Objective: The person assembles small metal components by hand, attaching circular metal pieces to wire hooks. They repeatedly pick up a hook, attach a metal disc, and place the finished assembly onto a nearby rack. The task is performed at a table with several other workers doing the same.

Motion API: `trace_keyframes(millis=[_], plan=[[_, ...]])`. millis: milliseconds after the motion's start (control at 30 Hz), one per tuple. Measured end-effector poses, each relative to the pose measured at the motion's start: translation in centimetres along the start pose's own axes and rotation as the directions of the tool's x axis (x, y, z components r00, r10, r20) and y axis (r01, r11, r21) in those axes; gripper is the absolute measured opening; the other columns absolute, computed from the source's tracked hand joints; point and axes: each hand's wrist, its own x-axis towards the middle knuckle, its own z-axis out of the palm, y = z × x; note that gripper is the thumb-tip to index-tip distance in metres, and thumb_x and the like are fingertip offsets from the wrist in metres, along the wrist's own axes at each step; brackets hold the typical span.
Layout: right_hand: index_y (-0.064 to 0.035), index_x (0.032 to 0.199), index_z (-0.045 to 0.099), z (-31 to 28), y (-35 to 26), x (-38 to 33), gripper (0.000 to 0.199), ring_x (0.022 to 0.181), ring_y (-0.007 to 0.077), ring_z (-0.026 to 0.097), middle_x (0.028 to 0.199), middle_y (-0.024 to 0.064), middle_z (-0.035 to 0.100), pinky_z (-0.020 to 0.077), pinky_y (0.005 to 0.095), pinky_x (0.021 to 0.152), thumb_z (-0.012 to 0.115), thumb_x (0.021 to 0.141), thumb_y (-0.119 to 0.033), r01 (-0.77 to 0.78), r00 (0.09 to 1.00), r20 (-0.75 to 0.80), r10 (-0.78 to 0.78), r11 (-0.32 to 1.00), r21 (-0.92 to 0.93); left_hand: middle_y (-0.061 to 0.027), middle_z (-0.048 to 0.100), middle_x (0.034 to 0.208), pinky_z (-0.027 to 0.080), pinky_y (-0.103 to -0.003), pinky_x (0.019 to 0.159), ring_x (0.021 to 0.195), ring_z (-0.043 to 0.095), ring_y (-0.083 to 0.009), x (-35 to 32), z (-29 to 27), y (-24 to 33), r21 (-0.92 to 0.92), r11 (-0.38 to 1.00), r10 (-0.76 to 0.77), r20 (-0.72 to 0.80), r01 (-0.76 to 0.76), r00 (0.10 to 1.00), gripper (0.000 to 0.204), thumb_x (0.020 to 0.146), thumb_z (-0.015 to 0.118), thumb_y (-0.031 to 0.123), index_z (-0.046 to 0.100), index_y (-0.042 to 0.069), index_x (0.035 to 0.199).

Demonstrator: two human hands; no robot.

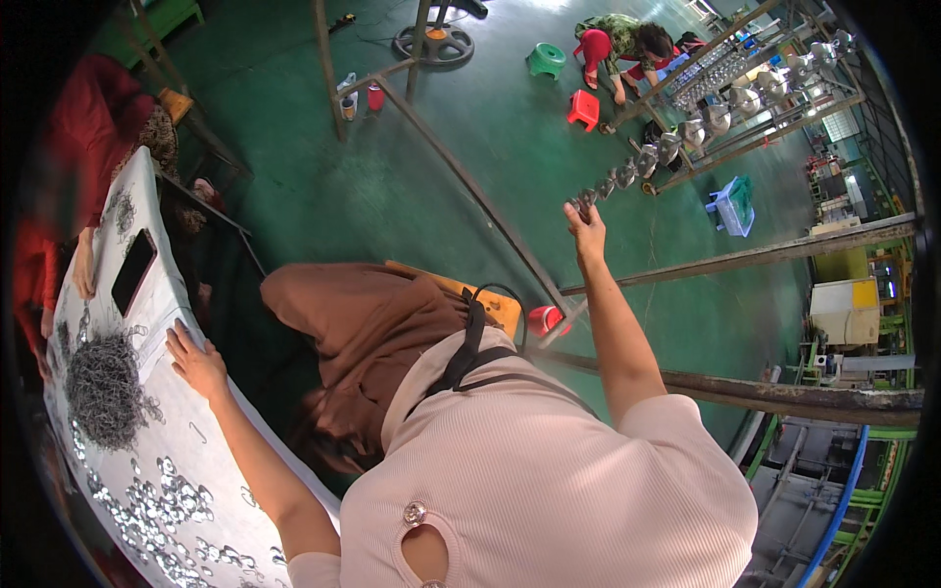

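Note:
My left hand (197,367) rests on the edge of the white-covered table (206,470), fingers spread, holding nothing. Beside it lies a tangled heap of thin dark wire hooks (103,390). Many small shiny metal pieces (162,505) are scattered on the nearer part of the table. Out to the right, my right hand (586,233) is raised with its fingers closed on the end of a strand of shiny metal pieces (624,176). That strand runs up toward the metal rack (730,142) at the far right; how its pieces are joined is too small to tell.
A dark rectangular phone-like object (134,272) lies on the table near a co-worker's hand (84,265). Metal frame bars (470,196) cross beside me. Beyond are a red stool (584,110), a green stool (547,61), a bent-over person (622,49) and a blue crate (731,208).

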Motion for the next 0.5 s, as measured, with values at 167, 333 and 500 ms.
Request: trace_keyframes(millis=[167,333,500], plan=[[0.0007,0.112,0.063,0.5,0.2,1.1,0.041,0.095,0.0142,0.060,0.100,0.0059,0.065,0.0458,0.0284,0.087,0.073,0.084,-0.026,0.035,0.986,-0.168,-0.020,0.995,0.090,-0.0074,0.029,0.151,0.026,-0.052,0.110,0.141,0.025,-0.0283,0.0,-0.6,0.5,0.004,1.000,-0.017,0.018,0.017,1.000,0.073,0.084,0.062,0.013,0.026,0.021,0.147],[-0.0065,0.106,0.070,0.3,0.8,2.7,0.029,0.079,0.0070,0.055,0.089,-0.0019,0.065,0.0423,0.0233,0.069,0.071,0.086,-0.027,0.132,0.968,-0.224,-0.110,0.988,0.085,-0.0070,0.028,0.152,0.025,-0.053,0.110,0.141,0.025,-0.0281,-0.1,-0.7,0.7,-0.001,1.000,-0.029,0.042,0.029,0.999,0.072,0.085,0.061,0.012,0.026,0.021,0.147],[-0.0069,0.105,0.071,0.9,0.5,3.0,0.028,0.076,0.0056,0.054,0.088,-0.0025,0.065,0.0417,0.0222,0.065,0.071,0.086,-0.027,0.154,0.962,-0.243,-0.127,0.984,0.094,-0.0065,0.027,0.152,0.025,-0.053,0.110,0.141,0.025,-0.0282,-0.3,-0.4,0.3,-0.008,1.000,-0.019,0.023,0.019,1.000,0.072,0.085,0.061,0.012,0.026,0.022,0.147]])
